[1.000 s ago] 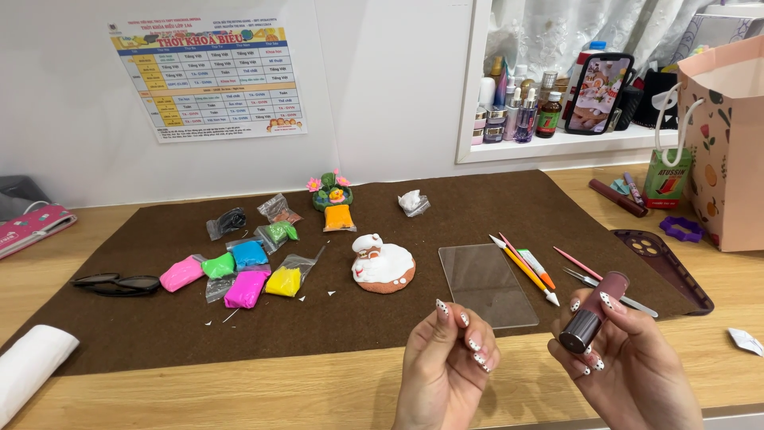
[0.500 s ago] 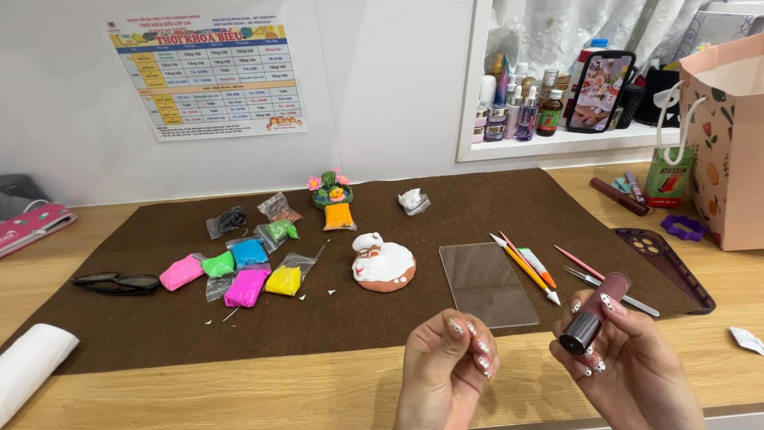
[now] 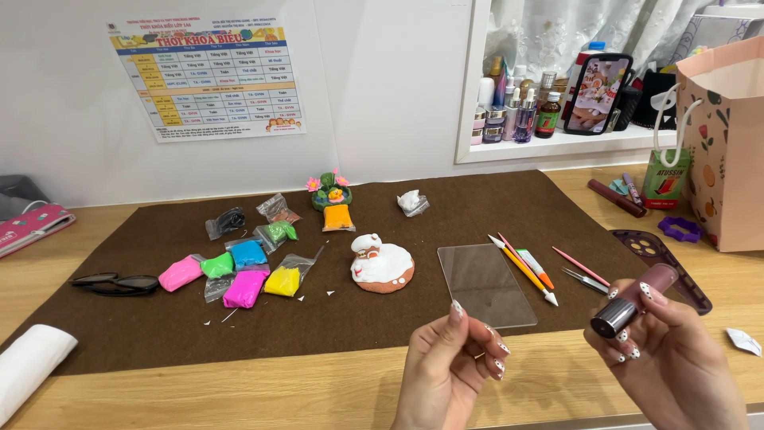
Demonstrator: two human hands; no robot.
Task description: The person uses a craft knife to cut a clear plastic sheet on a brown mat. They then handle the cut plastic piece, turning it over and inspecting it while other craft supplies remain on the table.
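My right hand (image 3: 664, 350) holds a small pinkish tube with a dark metallic cap (image 3: 633, 300), tilted, near the table's front edge at the right. My left hand (image 3: 450, 366) is raised beside it with the palm turned up and the fingers curled inward; whether it pinches anything small I cannot tell. Just beyond both hands lies a clear acrylic sheet (image 3: 484, 283) on the brown felt mat (image 3: 159, 318). A white and brown clay figure (image 3: 380, 263) sits left of the sheet.
Bags of coloured clay (image 3: 239, 275) lie at mid-left, with sunglasses (image 3: 115, 283) and a white roll (image 3: 28, 366) further left. Sculpting tools (image 3: 529, 271) lie right of the sheet. A flowered paper bag (image 3: 728, 143), a purple ruler (image 3: 660, 259) and a windowsill with bottles and a phone (image 3: 597, 94) stand at the right.
My left hand's fingers have curled and shifted slightly; the right hand with the tube has barely moved.
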